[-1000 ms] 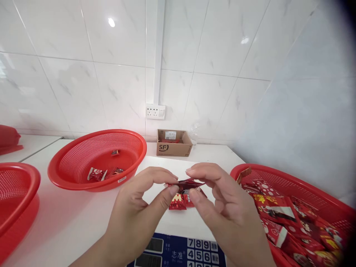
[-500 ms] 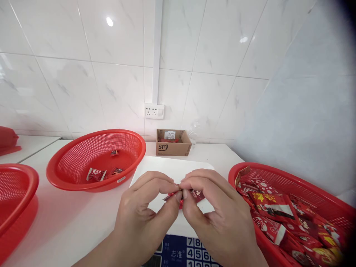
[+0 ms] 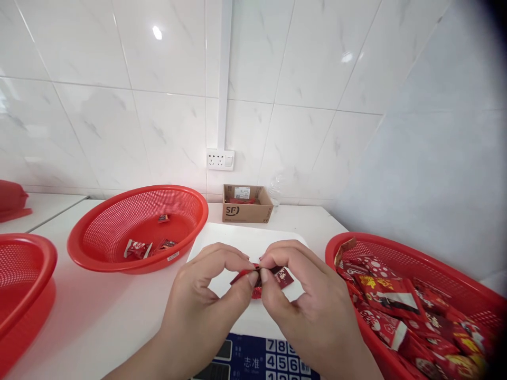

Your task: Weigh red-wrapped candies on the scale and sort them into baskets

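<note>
A small dark-red snack packet [image 3: 283, 276] is pinched between both hands, above the white plate [image 3: 241, 235] of a weighing scale. My left hand [image 3: 208, 298] grips it with thumb and forefinger. From the other side my right hand [image 3: 311, 295] does the same, its fingertips almost touching the left ones. The thumbs and forefingers hide the packet's middle, so I cannot tell whether it is torn. A brighter red piece shows just under the fingertips. Below the hands lies the scale's blue keypad [image 3: 253, 351], partly covered by the right wrist.
At the right stands a red basket [image 3: 396, 244] heaped with red snack packets [image 3: 390, 293]. Another red basket [image 3: 138, 196] at the left holds a few packets [image 3: 137, 249]. A third red basket [image 3: 27, 243] reaches the left edge. Behind the scale sits a cardboard box [image 3: 247, 212].
The fingers have shifted slightly around the packet, and more of its dark-red printed part shows beside the right fingertips. Both hands keep their pinch over the scale.
</note>
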`<state>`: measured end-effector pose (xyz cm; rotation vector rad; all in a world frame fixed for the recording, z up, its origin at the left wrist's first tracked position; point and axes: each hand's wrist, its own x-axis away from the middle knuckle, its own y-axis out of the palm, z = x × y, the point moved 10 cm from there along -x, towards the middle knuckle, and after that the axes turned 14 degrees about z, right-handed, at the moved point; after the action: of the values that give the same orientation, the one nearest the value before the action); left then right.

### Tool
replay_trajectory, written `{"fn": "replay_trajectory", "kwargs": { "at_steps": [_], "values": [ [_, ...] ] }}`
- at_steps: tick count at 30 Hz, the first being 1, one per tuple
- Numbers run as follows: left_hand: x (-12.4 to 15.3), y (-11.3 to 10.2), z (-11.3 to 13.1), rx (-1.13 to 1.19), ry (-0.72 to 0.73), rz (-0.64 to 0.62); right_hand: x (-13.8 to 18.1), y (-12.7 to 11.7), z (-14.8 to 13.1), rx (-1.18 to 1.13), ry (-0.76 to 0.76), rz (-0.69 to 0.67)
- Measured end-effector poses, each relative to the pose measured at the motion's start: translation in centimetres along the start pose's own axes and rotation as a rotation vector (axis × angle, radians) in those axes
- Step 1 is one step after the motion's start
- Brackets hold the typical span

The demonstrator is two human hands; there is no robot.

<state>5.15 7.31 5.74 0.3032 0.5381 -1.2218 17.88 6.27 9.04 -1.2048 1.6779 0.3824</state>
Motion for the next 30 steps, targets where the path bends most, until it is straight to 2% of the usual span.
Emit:
{"fn": "replay_trajectory", "kwargs": {
  "at_steps": [6,12,15,19,21,27,30],
  "values": [
    [0.0,0.3,-1.3,0.104,-0.148,-0.044,0.1,0.1,0.9,-0.024,0.061,-0.057],
    [-0.8,-1.1,-1.5,0.121,-0.173,-0.008,-0.3,-0.9,2.6,0.049,0.133,-0.02],
    [-0.8,-0.8,-1.4,0.167,-0.205,-0.036,-0.3,-0.9,2.7,-0.073,0.169,-0.019],
    [-0.7,-0.2,-1.5,0.25,-0.221,-0.066,0.2,0.6,2.5,-0.249,0.255,-0.15],
    [-0.7,0.0,-1.5,0.295,-0.225,-0.085,0.3,0.9,2.5,-0.273,0.285,-0.171],
    [-0.1,1.0,-2.0,0.343,-0.337,-0.201,0.2,0.5,2.4,-0.247,0.257,-0.139],
    [0.0,1.3,-1.6,0.322,-0.306,-0.218,0.4,0.6,2.0,-0.236,0.231,-0.146]
  ]
}}
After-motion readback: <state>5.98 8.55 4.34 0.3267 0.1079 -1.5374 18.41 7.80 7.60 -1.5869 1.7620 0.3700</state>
